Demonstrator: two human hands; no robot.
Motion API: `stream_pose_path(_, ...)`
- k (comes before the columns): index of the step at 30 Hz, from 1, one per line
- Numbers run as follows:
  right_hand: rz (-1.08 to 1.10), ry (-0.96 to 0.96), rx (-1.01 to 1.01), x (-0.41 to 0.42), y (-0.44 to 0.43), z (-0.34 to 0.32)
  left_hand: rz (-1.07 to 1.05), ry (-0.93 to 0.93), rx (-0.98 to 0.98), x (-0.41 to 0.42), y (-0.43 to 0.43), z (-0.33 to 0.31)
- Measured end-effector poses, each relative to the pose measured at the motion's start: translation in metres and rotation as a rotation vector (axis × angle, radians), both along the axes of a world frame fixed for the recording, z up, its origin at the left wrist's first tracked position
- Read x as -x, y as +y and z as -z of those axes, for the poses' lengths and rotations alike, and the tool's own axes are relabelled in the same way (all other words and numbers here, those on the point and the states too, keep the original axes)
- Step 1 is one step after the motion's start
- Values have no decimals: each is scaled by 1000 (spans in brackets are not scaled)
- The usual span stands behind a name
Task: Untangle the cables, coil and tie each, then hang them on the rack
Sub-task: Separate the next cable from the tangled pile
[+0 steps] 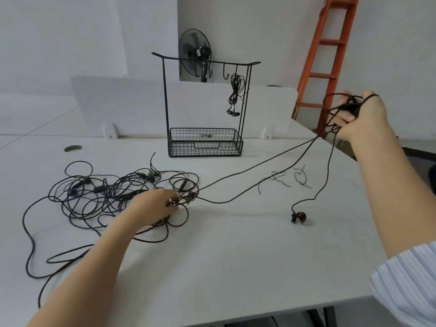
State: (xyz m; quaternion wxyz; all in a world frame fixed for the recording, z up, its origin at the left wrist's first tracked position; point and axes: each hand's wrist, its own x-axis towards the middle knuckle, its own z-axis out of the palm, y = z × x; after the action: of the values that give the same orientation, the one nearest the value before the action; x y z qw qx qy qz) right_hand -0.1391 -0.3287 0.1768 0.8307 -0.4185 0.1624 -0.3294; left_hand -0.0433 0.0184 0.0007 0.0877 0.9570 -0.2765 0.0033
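White desk (pixel 236 256) carries the work, with the wire rack (pixel 165 97) at its far side and one tied coil (pixel 234 95) hung on a hook. Tangled cables (pixel 94 194) lie at the left.

Step in hand, as judged: untangling. One cable (pixel 259 168) runs from the heap up to the raised right hand (pixel 363 116), whose fingers are closed round gathered loops. The left hand (pixel 153 208) rests on the heap's right edge, fingers curled into loops there.

An earbud (pixel 299 217) lies apart, with ties (pixel 299 177) nearby. The next move likely calls for freeing the caught end before coiling.
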Motion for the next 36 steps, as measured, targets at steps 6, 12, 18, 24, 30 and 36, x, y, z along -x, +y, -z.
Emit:
stream_pose_path(6,75,-22,-86,5,-26,17,-46,298,452,-13,30,-6)
stream_pose_path(12,204,-67,-233,1,-57,51,-288,407,1137,-21,48,-12)
stream_pose_path(18,252,-81,-255,14,-59,56,-667,662,1909,-47,95,3)
stream_pose_path(24,192,309,16,13,-58,76,-862,321,1718,-37,84,-12)
stream_pose_path(30,-306,712,1112,5,-2,98,-417,-501,497,6,18,-21)
stream_pose_path(36,-760,1001,2023,2,58,108,337,-178,324,35,-23,-12)
